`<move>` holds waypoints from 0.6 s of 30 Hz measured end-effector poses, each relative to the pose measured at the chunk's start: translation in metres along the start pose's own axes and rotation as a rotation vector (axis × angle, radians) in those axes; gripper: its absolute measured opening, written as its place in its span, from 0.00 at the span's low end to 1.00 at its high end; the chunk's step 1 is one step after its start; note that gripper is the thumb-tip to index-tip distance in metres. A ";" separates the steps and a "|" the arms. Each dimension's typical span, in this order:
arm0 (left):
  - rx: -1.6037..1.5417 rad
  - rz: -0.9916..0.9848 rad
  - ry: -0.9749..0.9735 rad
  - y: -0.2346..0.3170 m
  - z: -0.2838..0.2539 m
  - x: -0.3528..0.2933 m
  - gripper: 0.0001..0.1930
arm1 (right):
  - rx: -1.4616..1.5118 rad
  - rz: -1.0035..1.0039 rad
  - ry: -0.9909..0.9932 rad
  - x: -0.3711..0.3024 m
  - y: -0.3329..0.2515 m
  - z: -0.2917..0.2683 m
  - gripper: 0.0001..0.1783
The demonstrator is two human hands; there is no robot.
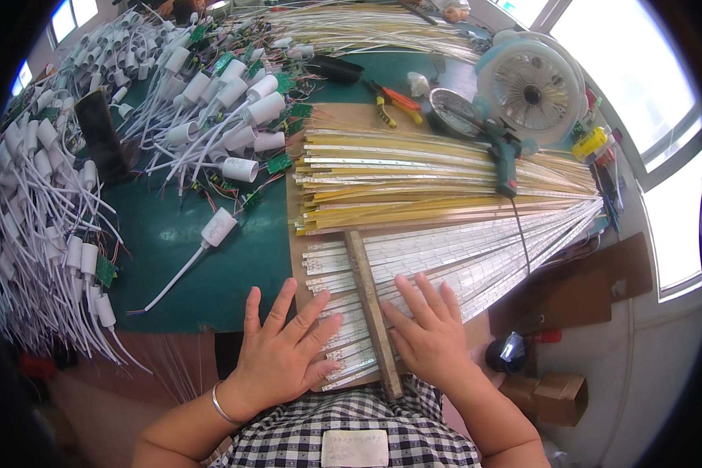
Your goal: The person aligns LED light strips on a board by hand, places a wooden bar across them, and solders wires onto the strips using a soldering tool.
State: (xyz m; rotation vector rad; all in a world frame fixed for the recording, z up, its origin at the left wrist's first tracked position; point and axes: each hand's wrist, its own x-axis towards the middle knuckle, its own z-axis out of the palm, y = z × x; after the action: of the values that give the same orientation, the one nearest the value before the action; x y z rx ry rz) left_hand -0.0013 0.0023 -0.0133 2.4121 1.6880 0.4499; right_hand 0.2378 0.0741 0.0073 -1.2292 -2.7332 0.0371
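White LED strips lie fanned out side by side on a brown board, their left ends lined up. Across them rests a wooden bar, slanting toward me. My left hand lies with fingers spread at the left ends of the strips, wearing a bangle at the wrist. On the other side of the bar, my right hand rests flat on the strips, fingers apart. Neither hand grips anything. Beyond the white strips is a bundle of yellow-backed strips. A single white lamp holder with a cable lies to the left.
Heaps of white lamp holders with wires and green circuit boards cover the green table. A glue gun lies on the yellow strips, its cord trailing over the white ones. Pliers and a fan stand farther back.
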 end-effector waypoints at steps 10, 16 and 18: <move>-0.036 0.042 0.030 -0.002 -0.007 0.000 0.33 | 0.045 0.029 -0.012 -0.003 -0.002 0.000 0.27; -0.009 0.038 -0.018 -0.006 -0.016 0.008 0.35 | 0.039 0.026 -0.188 0.010 0.001 -0.019 0.30; -0.016 0.055 0.019 -0.009 -0.016 0.011 0.34 | 0.022 0.035 -0.114 0.019 0.004 -0.017 0.29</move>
State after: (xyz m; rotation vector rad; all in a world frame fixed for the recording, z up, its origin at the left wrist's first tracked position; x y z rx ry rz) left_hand -0.0109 0.0151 0.0009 2.4553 1.6231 0.4937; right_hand 0.2308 0.0905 0.0262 -1.3072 -2.7993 0.1446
